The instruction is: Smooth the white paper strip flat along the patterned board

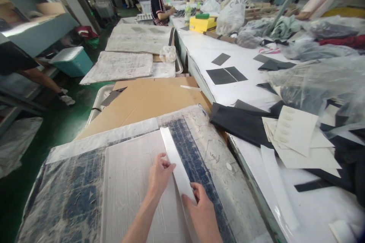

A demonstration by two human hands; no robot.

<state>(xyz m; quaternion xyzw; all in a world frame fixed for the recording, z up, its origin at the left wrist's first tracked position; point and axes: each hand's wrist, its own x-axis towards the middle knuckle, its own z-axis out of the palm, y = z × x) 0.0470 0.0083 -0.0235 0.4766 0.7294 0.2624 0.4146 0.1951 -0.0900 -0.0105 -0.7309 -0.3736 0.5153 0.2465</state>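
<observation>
Looking down through the head camera, I see both hands at the near edge of a worn, ink-stained board (216, 148) that lies on the surface. My left hand (159, 176) pinches the left edge of a long white strip (175, 159) between thumb and fingertips, fingers curled. My right hand (203, 212) rests lower on the same strip, thumb and forefinger closed on its near end, the palm lying over the board. The strip runs away from me at a slant, lying partly over a large white sheet (128, 182) to its left and a dark blue patch (194, 159) of the board to its right.

Beyond the board lies flat brown cardboard (148, 102). To the right, a white surface (205, 53) carries black fabric pieces (226, 75), cream paper cutouts (295, 129) and crumpled clear plastic (319, 83). Farther back sit a yellow box (203, 24) and a white bag (231, 17). A seated person (159, 5) works at the far end, and another person's arm (37, 79) reaches in at the left, above the green floor (57, 125).
</observation>
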